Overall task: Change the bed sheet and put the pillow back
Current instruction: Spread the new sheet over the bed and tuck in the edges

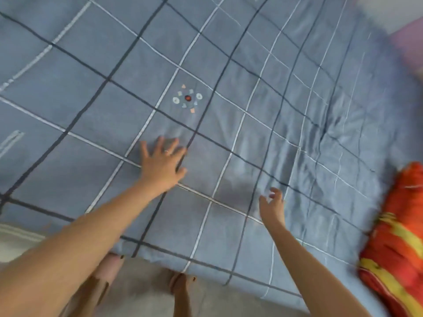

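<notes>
- The sheet (229, 65), blue-grey with a check of dark and white lines, lies spread over the bed and fills most of my view. Its near edge hangs over the bed's side at 6 o'clock.
- The left hand (163, 163) lies flat on the sheet just below centre, fingers straight and spread, pressing the cloth and gripping nothing.
- The right hand (272, 207) is at 5 o'clock from the left, fingers loosely curled and, as far as the blur lets me judge, holding nothing. I cannot tell whether it touches the cloth.
- The sheet looks smooth towards 10 o'clock and creased towards 3 o'clock, right of the right hand.
- I judge the cloth light, soft and limp. It should slide under a flat palm and bunch if pinched mid-panel, so I would smooth outward with open hands and pull only from an edge or corner.
- The pillow (398, 236), orange with yellow stripes, lies at 4 o'clock on the sheet's far-right edge. It looks soft and light, best lifted by its two ends.
</notes>
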Demonstrator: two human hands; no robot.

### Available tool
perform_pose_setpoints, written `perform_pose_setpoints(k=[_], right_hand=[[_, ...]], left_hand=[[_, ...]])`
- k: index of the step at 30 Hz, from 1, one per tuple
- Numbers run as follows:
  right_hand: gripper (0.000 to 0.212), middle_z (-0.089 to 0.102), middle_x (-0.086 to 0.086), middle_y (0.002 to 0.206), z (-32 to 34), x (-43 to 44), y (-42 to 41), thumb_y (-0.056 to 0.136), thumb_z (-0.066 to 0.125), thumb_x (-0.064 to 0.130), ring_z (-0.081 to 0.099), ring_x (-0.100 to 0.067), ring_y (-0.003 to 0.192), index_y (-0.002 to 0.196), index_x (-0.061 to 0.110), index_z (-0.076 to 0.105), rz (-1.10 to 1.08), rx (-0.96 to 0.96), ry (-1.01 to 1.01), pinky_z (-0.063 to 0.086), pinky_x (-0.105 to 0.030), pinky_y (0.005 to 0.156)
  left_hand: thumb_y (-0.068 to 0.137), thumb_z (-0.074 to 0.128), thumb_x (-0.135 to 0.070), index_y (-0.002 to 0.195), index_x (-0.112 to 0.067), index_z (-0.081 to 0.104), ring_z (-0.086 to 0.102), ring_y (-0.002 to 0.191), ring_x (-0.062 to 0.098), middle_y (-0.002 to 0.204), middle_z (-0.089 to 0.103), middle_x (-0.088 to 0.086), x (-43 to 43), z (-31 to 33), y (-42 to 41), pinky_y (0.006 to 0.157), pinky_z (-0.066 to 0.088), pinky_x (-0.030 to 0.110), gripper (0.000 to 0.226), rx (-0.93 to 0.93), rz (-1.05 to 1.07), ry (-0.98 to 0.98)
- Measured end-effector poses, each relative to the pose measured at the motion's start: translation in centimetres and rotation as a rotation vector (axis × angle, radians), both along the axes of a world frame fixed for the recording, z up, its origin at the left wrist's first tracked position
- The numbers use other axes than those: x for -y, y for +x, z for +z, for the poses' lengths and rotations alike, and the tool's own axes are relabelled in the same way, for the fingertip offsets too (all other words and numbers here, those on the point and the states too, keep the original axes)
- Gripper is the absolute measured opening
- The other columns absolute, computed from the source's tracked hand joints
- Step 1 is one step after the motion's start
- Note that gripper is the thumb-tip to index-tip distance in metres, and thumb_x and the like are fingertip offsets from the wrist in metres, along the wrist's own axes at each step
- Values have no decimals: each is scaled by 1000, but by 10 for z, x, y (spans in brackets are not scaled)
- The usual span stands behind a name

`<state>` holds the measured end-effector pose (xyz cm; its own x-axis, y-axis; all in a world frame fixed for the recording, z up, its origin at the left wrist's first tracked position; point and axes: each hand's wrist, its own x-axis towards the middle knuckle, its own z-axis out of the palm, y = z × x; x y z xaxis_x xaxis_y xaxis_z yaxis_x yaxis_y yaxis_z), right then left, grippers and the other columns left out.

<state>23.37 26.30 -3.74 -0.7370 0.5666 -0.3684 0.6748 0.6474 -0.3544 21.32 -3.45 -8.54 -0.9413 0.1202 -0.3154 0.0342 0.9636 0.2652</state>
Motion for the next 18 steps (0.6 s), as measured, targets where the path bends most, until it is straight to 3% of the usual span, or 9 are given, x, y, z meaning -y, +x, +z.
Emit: perform_pose_setpoints(k=[3,5,8,11,13,14,16,18], right_hand=[[56,31,-16,149,-12,-39,-47,94,50,25,29,-32,136,145,12,31,-274,-54,137,25,-40,107],[59,18,-8,157,-22,-29,-60,97,42,33,17,-29,143,151,21,20,-177,37,183,16,-44,112],[61,-8,4,161,-49,28,-40,99,33,39,-6,-26,147,152,34,3,477,197,172,-3,-54,115],[62,-12,9,160,-48,83,11,98,39,33,-15,-24,146,151,40,8,1140,269,-90,-13,-59,112],[53,5,5,161,-33,89,33,97,43,23,-2,-22,147,147,35,30,1463,441,-363,-7,-52,116],[46,22,-1,158,-25,80,34,97,44,17,13,-22,146,142,27,44,1500,519,-546,4,-46,118],[33,53,-14,137,-8,43,21,97,45,7,49,-22,124,126,6,61,1245,675,-869,35,-30,108],[26,70,-17,103,8,-16,-3,94,45,-2,64,-11,89,109,-7,65,885,709,-967,49,-14,85]], left_hand=[[90,32,-64,149,-42,-6,-17,144,30,159,-15,-8,65,-18,8,102,-1,74,72,150,381,-136],[92,30,-63,149,-41,-9,-19,143,33,157,-21,-5,80,-7,21,101,1,75,73,276,461,-145],[97,36,-45,152,-28,-1,-15,143,38,158,-20,3,45,12,17,105,5,74,68,267,582,-125],[97,38,-44,152,-27,-3,-18,143,38,157,-22,6,-31,25,-7,106,3,70,71,150,386,-113],[96,36,-50,151,-31,-7,-22,142,35,155,-27,3,-98,33,-28,106,1,69,72,146,186,-43],[96,36,-51,151,-33,-7,-24,142,35,155,-29,2,-132,36,-37,106,-1,70,72,153,74,-8],[95,40,-52,151,-35,-3,-26,141,34,155,-29,0,-199,40,-51,105,-4,70,73,163,-149,26],[93,45,-52,151,-34,-1,-26,141,33,155,-28,-1,-258,41,-61,104,-6,71,76,178,-315,19]])
